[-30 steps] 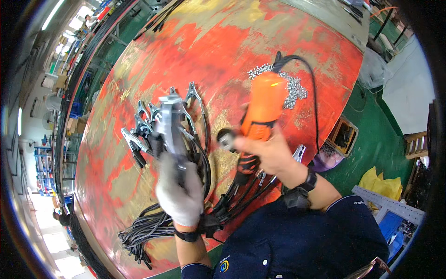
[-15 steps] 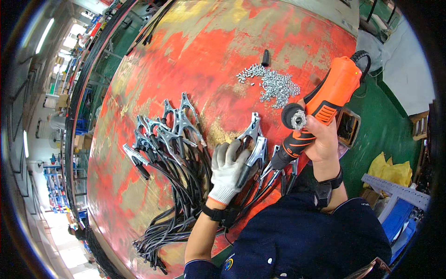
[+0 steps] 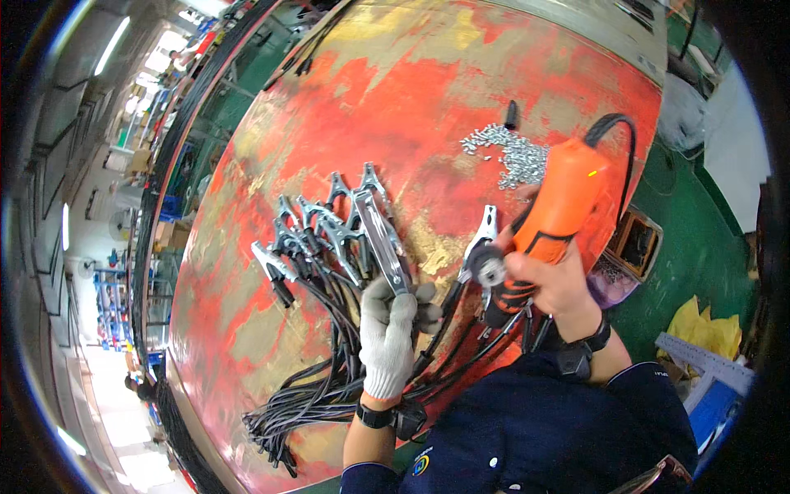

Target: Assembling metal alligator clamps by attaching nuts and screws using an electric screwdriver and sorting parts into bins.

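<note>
My left hand (image 3: 387,337), in a white glove with grey fingertips, is closed round a cable clamp (image 3: 380,239), whose silver jaws point up and away. My bare right hand (image 3: 553,284) grips an orange and black power screwdriver (image 3: 566,193), its tip angled down toward me and blurred by motion. Another silver clamp (image 3: 484,226) lies between the hands, partly behind the tool. Left of my gloved hand is a cluster of silver clamps (image 3: 337,235), with black cables (image 3: 321,399) trailing toward the near edge.
Small silver screws (image 3: 518,156) lie heaped beyond the tool, with a black sleeve (image 3: 512,114) beside them. The worn red table (image 3: 411,123) bears more black cables (image 3: 309,49) at its far left. A bin (image 3: 634,243) and yellow bag (image 3: 699,329) stand right of it.
My left hand has lifted a clamp and turned it, jaws now upright. My right hand has brought the screwdriver lower and a little left. The whole view has shifted slightly.
</note>
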Demonstrator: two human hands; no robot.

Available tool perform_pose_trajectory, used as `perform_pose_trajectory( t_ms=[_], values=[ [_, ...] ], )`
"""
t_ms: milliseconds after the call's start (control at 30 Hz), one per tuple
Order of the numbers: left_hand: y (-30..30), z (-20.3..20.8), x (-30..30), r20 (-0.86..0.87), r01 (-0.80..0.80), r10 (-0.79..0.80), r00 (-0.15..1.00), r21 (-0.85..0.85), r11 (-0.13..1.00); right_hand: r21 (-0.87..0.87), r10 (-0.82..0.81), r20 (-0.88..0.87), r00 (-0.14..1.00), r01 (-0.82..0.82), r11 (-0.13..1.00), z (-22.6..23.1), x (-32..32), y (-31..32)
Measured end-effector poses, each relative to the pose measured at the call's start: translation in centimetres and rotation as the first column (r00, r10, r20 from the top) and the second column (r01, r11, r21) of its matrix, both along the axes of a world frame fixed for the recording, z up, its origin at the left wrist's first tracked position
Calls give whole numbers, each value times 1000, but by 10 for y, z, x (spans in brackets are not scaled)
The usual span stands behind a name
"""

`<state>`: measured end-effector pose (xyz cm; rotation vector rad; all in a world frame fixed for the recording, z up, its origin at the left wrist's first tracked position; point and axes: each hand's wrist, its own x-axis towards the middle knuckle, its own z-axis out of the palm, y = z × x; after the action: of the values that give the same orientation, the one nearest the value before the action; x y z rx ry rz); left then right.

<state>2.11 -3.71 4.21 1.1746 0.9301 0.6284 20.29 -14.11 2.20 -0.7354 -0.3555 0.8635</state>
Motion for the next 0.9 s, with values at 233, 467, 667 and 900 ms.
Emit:
perform_pose_trajectory(
  t_ms=[233, 467, 667, 900],
  values=[
    [-4, 30, -22, 110, 118, -110, 988, -68, 991, -115, 166, 206, 964, -145, 983, 0, -42, 43],
    [-5, 29, -30, 99, 154, -143, 985, -115, 981, -58, 226, 227, 947, -218, 974, -5, -55, 51],
    [-3, 37, -25, 162, 235, -198, 967, -255, 938, -61, 295, 208, 933, -288, 956, -6, -47, 49],
    [-6, 24, -20, 224, 114, -48, 973, -292, 950, -132, 225, 385, 895, -188, 973, 11, -40, 39]
  ],
)
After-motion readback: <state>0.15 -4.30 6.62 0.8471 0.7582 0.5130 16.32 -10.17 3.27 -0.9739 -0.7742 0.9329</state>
